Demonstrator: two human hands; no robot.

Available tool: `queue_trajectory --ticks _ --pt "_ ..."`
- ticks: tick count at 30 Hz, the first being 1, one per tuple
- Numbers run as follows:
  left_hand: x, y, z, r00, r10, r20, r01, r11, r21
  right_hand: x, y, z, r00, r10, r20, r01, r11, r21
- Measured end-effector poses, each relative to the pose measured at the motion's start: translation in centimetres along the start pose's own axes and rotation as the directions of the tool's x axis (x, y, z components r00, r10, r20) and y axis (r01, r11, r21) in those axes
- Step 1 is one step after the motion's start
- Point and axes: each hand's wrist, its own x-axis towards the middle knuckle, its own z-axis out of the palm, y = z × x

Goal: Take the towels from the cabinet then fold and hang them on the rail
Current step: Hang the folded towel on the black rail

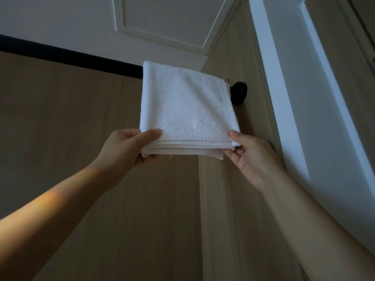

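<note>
From my remote seat, the head view tilts upward at a wall. At far left, a black rail [71,55] starts at the frame edge. Its long axis slopes gently down toward the right, across pale wood-grain wall panelling [60,128].

The left hand [129,148] reaches up from the lower left on a bare forearm. Its thumb lies on the front face of a folded white towel [182,106], and its fingers [150,157] curl under the lower left corner, pinching it.

The towel is in the centre, up against the right stretch of the rail. Its upper edge lies along the rail's line and hides that part of the bar. I cannot tell whether the cloth passes over the bar. The towel looks roughly square, and its terry face is turned toward me. Its lower edge shows several stacked layers and points down toward the hands.

The right hand [251,157] holds the lower right corner. Its thumb is on the front face and its fingers clench the layers from below.

Just right of the towel, the rail's round black mount [239,92] is fixed to a wood side panel. A white ceiling [162,19] with a raised moulded frame is overhead. At far right is a broad white frame [294,98].
</note>
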Motion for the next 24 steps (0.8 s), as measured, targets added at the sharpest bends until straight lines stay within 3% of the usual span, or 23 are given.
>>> queue_trajectory --ticks 6,14,19,24 --pt "-0.1 0.2 0.1 1.000 -0.013 0.027 0.015 0.998 -0.064 -0.1 1.5 -0.2 0.997 0.040 -0.064 -0.048 0.992 -0.115" --pt "-0.3 0.4 0.0 0.997 -0.006 0.074 0.010 0.999 -0.050 -0.2 1.5 -0.5 0.985 0.145 0.097 -0.160 0.971 0.176" --pt "-0.1 0.3 0.0 0.998 -0.020 0.061 0.025 0.997 -0.079 0.5 1.4 -0.6 0.994 0.088 0.071 -0.093 0.993 0.069" --pt "-0.2 0.1 -0.1 0.999 0.022 0.034 -0.021 1.000 -0.012 0.3 1.5 -1.0 0.981 0.062 0.184 -0.095 0.980 0.175"
